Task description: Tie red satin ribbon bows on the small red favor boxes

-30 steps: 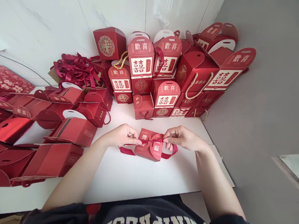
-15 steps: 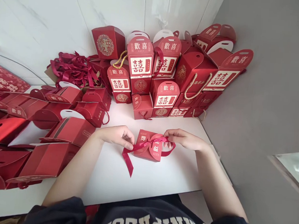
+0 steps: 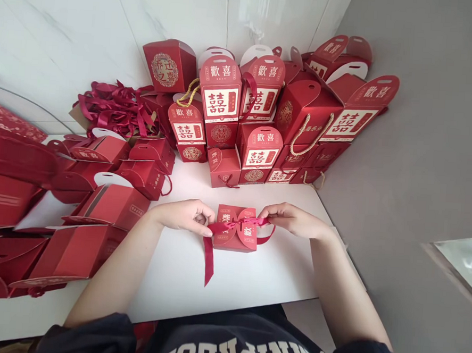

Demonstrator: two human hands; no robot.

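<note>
On the white table in front of me lies a small red gift box with gold lettering on its rounded, interlocked top flaps. A crimson ribbon runs across the top of it, twisted at the middle. My left hand pinches the ribbon at the box's left side, and a loose tail hangs below onto the table. On the right, my right hand pinches the other part of the ribbon, with a loop drooping below the fingers. The ribbon is stretched between both hands.
Stacked red gift boxes, some with rope handles, stand at the back against the wall. A pile of crimson ribbons sits at back left. Rows of boxes fill the left of the white table. A grey wall borders the right.
The small box has turned slightly and shifted a little right, and the ribbon tail hangs straighter. At far left, a blurred red box has appeared above the rows.
</note>
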